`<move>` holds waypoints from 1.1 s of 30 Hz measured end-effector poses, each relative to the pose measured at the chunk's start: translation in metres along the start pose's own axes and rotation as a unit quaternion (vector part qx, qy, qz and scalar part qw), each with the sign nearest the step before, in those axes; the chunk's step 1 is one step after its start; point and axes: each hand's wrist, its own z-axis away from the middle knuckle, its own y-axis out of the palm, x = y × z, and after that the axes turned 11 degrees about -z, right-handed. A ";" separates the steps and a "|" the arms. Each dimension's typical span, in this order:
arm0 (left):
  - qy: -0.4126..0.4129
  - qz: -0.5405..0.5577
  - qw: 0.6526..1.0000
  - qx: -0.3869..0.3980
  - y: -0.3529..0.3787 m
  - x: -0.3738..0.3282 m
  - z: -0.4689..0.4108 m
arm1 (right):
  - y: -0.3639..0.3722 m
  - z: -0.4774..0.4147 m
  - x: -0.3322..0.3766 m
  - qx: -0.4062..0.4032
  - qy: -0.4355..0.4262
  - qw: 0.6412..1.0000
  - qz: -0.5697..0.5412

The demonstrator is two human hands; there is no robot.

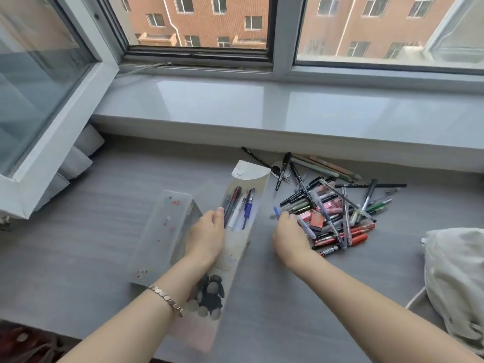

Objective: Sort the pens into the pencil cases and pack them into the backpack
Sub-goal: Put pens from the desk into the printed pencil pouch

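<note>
Grey desk (78,244): left fingers (218,214) hold the pencil case (252,183) (mouth open), right fingers (285,219) pinch a blue-capped pen (275,211).

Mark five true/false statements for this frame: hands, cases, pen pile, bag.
1. The left hand holds the flat pouch at its opening, and there are pens inside. True.
2. The pen pile lies left of the pouch. False: it lies to the right of it.
3. The right hand pinches a blue-capped pen at the pile's near edge. True.
4. The translucent pencil box sits on the windowsill. False: it lies on the desk, left of the pouch.
5. The pouch is packed in the pale backpack. False: the pouch is on the desk; the backpack lies apart at the right edge.
</note>
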 end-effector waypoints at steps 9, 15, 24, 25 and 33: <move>-0.011 -0.005 1.000 0.012 0.013 -0.007 0.000 | -0.040 -0.021 -0.018 0.096 -0.118 0.975 0.162; -0.023 0.001 1.000 0.016 0.020 -0.008 0.006 | -0.054 -0.022 -0.031 0.137 -0.187 0.946 0.226; 0.018 0.005 0.999 0.039 0.026 -0.029 0.021 | -0.105 0.049 -0.087 -0.224 -0.279 0.870 -0.339; 0.025 0.007 0.998 0.051 0.028 -0.034 0.023 | -0.106 0.055 -0.089 -0.253 -0.321 0.857 -0.313; 0.097 0.023 0.991 0.095 0.041 -0.075 0.050 | -0.039 0.070 -0.080 -0.249 -0.381 0.890 -0.039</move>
